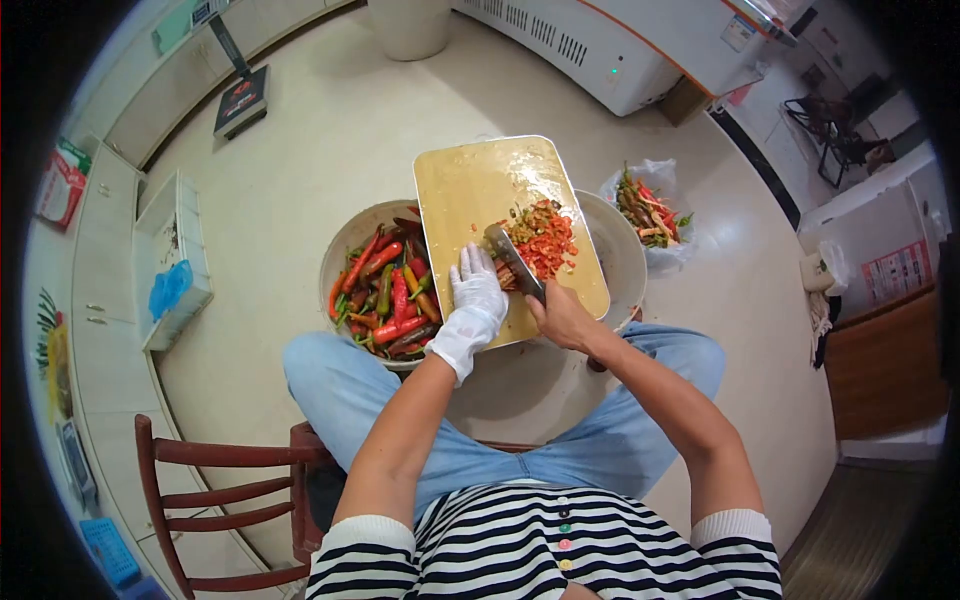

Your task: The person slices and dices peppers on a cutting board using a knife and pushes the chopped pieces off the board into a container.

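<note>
The pale floor (290, 200) gives open room left of the basins and ahead as far as the white freezer (590, 50). My legs (340, 375) spread to either side, knees close by the basins, leaving a bare patch of floor between my thighs and the board.

The left basin (335, 325) is full of whole peppers (382, 258), red, green and dark; the right basin (628, 240) shows only its far side past the board. The board (465, 190) overlaps both, its edges slanting and its corners rounded. Its far left part is bare, and a clear strip runs along the right edge. Outside, just beyond the right basin's rim, a bag (660, 180) holds more peppers.

My left fingers (474, 262), gloved, stretch out slightly parted on the board, left of the blade; I cannot tell whether they grip anything underneath. My right fingers (553, 303) are closed around the handle of the knife (512, 258), its blade slanting away to the far left. Chopped pepper (548, 240) lies heaped right of the blade, inside the board's edge.
</note>
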A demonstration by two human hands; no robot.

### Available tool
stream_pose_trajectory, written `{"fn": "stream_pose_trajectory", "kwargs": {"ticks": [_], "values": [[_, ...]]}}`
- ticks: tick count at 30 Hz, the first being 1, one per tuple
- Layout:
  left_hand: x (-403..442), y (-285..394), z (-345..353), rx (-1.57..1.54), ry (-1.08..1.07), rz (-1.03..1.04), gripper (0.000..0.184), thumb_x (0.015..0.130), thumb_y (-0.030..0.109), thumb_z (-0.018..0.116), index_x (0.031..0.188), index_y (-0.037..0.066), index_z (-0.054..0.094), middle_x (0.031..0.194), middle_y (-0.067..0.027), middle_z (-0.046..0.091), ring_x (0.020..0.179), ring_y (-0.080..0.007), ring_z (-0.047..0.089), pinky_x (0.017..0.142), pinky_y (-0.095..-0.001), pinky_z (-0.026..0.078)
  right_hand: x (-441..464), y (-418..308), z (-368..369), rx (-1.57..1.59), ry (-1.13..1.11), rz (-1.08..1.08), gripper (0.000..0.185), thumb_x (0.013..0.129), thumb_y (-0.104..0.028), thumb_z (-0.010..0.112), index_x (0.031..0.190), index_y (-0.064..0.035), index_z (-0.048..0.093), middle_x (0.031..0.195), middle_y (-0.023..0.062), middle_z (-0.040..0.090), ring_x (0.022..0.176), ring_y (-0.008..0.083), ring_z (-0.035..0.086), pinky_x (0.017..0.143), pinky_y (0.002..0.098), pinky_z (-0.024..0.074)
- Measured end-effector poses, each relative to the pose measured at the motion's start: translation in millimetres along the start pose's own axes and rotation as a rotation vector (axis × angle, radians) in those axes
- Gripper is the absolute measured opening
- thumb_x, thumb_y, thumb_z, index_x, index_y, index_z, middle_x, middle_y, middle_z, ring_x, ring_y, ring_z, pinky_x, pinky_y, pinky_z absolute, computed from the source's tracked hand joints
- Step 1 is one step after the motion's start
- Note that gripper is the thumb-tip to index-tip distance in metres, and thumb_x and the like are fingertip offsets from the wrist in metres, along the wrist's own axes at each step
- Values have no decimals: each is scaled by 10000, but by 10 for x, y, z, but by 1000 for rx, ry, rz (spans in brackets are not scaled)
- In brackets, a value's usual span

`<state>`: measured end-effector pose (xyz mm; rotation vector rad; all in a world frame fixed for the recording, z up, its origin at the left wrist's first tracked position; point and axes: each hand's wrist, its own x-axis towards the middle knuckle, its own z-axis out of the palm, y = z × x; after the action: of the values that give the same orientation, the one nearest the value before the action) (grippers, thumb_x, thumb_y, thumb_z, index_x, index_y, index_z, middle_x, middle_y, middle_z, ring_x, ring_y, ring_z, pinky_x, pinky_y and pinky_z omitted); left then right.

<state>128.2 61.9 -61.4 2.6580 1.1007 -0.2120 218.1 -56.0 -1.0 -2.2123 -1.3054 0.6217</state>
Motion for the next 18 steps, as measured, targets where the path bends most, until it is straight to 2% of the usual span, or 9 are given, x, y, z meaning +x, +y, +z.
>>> {"fn": "stream_pose_trajectory", "kwargs": {"ticks": [4,7,9,13,15,16,18], "values": [[25,-26,78,12,28,7,731,802,279,552,1388,-20,232,1481,-187,121,1376,-316,111,1089,-472,136,-128,-72,-133,9,6,-23,302,850,-173,550,845,118,467,710,325,562,714,469,577,643,490,443],[14,-7,90,41,32,7,730,807,290,549,1388,-20,233,1480,-191,119,1376,-316,113,1088,-472,136,-261,-279,-331,9,-17,48,312,845,-175,558,842,125,473,723,337,560,734,471,580,662,491,446],[0,10,38,48,8,4,722,811,286,540,1389,-20,233,1479,-195,119,1375,-317,114,1088,-472,134,-285,-297,-383,-24,-123,81,311,848,-174,554,848,129,482,727,338,564,741,466,588,669,483,455],[26,-14,122,13,48,12,722,807,265,537,1387,-34,227,1476,-204,121,1374,-329,111,1090,-474,125,-216,-311,-401,-52,-153,91,310,852,-176,548,849,130,494,721,334,570,726,459,596,660,472,466],[56,-39,186,47,65,12,732,803,267,544,1386,-40,225,1476,-205,121,1374,-334,111,1091,-472,123,-126,-556,-570,75,-392,396,318,857,-188,544,846,127,500,744,344,569,755,455,598,685,473,464],[66,-41,180,52,50,12,737,801,270,547,1384,-44,226,1476,-205,118,1374,-335,109,1092,-470,122,-83,-459,-458,77,-393,395,318,857,-188,544,846,127,500,744,344,569,755,455,598,685,473,464],[68,-23,113,56,42,11,741,798,273,549,1382,-48,227,1477,-206,115,1374,-336,108,1093,-467,122,54,-112,-123,33,-220,183,323,856,-198,550,831,119,500,748,347,565,757,460,591,689,479,460]]}}
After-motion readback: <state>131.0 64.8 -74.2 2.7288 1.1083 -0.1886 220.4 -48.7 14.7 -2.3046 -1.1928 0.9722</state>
